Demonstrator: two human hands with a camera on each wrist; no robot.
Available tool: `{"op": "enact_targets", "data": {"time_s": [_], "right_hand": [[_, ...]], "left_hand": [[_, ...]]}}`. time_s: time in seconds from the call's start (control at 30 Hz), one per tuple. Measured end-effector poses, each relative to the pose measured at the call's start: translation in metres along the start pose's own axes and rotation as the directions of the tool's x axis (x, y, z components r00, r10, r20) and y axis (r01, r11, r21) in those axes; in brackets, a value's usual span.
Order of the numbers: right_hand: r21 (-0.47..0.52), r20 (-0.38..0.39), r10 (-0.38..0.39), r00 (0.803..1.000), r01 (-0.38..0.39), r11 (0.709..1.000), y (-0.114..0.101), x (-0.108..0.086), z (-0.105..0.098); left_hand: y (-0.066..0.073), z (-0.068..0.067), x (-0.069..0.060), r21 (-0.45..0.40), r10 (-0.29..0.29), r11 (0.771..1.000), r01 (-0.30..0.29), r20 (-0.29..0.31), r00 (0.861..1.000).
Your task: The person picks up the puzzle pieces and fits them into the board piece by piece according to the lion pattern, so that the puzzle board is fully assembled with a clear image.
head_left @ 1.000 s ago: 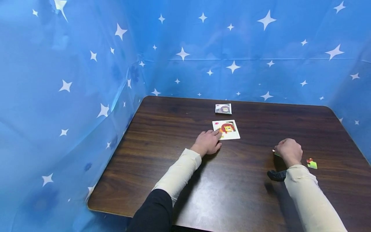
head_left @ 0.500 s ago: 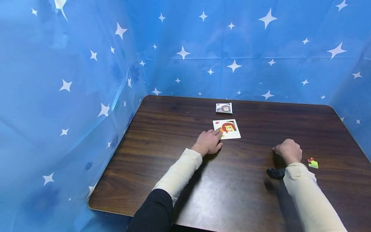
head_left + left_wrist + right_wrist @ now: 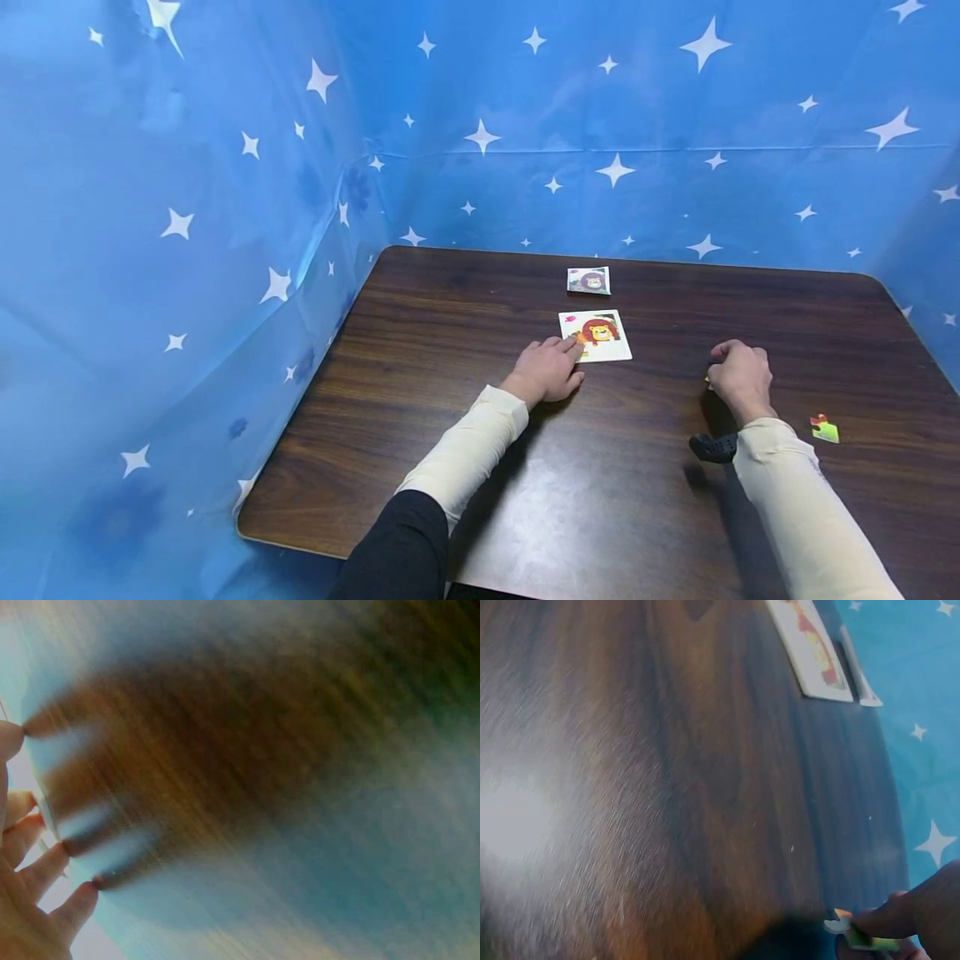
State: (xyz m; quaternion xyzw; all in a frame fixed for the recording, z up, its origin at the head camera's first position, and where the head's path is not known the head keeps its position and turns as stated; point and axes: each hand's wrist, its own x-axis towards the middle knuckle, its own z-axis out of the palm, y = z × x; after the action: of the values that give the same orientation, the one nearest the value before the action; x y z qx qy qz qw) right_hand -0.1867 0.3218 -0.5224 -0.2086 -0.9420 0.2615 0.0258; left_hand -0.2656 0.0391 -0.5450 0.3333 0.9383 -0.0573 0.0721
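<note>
My left hand [image 3: 546, 372] rests its outstretched fingers on the near left corner of a white puzzle board [image 3: 617, 350] with a lion picture. Spread fingers show at the edge of the left wrist view, above the table. To the right, my right hand [image 3: 742, 377] pinches a small puzzle piece [image 3: 841, 925] between thumb and fingers, just over the tabletop. Most of that piece is hidden behind the hand in the head view. Another puzzle piece [image 3: 826, 430], green and red, lies on the table right of my right hand.
A small lion picture card [image 3: 588, 281] lies behind the board, near the far edge of the dark wooden table [image 3: 420, 350]. Blue curtain [image 3: 525, 100] with white stars hangs behind and to the left. A black strap [image 3: 714, 448] sits at my right wrist.
My right hand has turned and lifted slightly, and the pinched puzzle piece shows at its left side again. The left hand stays on the board. The view has shifted a little.
</note>
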Motion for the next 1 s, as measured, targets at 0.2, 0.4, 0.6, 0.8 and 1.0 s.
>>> {"op": "enact_targets", "data": {"time_s": [0.2,0.4,0.6,0.8,1.0], "right_hand": [[0.079,0.009,0.077,0.997,-0.077,0.994,-0.009,0.004,-0.001],[0.364,0.136,0.212,0.968,-0.248,0.898,-0.029,0.008,0.01],[0.632,0.243,0.261,0.934,-0.357,0.688,-0.055,0.013,0.03],[0.693,0.241,0.283,0.928,-0.369,0.62,-0.08,0.015,0.045],[0.709,0.248,0.298,0.922,-0.382,0.593,-0.095,0.014,0.061]], "left_hand": [[-0.001,0.0,0.001,0.001,-0.007,1.0,0.007,-0.009,1.0],[0.0,0.002,0.0,0.001,-0.009,1.0,0.009,-0.003,1.0],[-0.001,-0.001,0.001,0.007,-0.006,1.0,0.006,0.003,1.0],[-0.003,-0.005,0.0,0.024,0.006,1.0,-0.007,0.013,1.0],[-0.001,-0.005,-0.003,0.028,0.003,1.0,-0.003,0.029,1.0]]}}
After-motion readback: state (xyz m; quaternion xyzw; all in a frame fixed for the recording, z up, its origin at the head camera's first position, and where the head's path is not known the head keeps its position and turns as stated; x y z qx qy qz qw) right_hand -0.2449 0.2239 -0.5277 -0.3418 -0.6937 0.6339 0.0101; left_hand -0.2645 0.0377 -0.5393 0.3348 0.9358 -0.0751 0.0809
